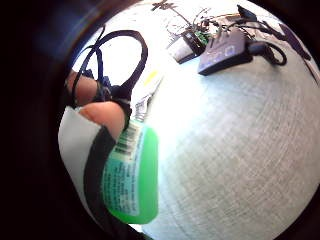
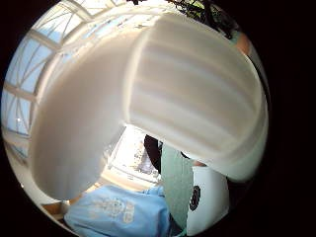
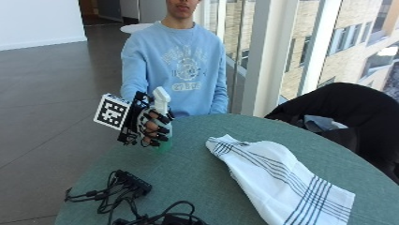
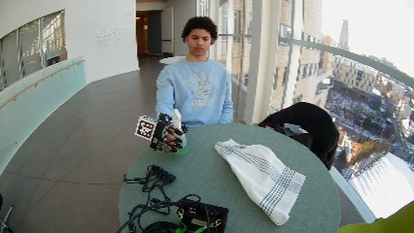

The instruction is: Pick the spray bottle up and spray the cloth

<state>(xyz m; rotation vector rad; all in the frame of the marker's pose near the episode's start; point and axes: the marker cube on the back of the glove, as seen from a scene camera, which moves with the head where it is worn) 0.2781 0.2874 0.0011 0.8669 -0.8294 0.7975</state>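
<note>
A person in a light blue sweatshirt [image 3: 178,65] sat at the far edge of a round green table [image 3: 193,178]. The gloved right hand [image 3: 152,124] was lifted above the table near that far edge, and its fingers were curled round a spray bottle [image 3: 161,117] — the hand had the bottle in its grip. The bottle stood upright in the hand, with its white spray head [image 3: 161,97] poking out above the fingers and its green bottom [image 3: 164,146] showing under them. The green bottom was close to the tabletop, but I could not tell if it touched.

In the little finger side palm view, the green bottle with its label and barcode [image 1: 131,172] lay right beside the fingers [image 1: 102,112], over the green table top. In the thumb side palm view, the white spray head [image 2: 148,94] filled most of the picture.

A white cloth with dark stripes [image 3: 274,180] lay flat on the table, well apart from the hand — it ran from the middle toward the near edge. A black box with tangled cables [image 3: 128,185] sat near the near edge of the table, on the hand's side. A black jacket [image 3: 343,112] hung over a chair beside the table.
</note>
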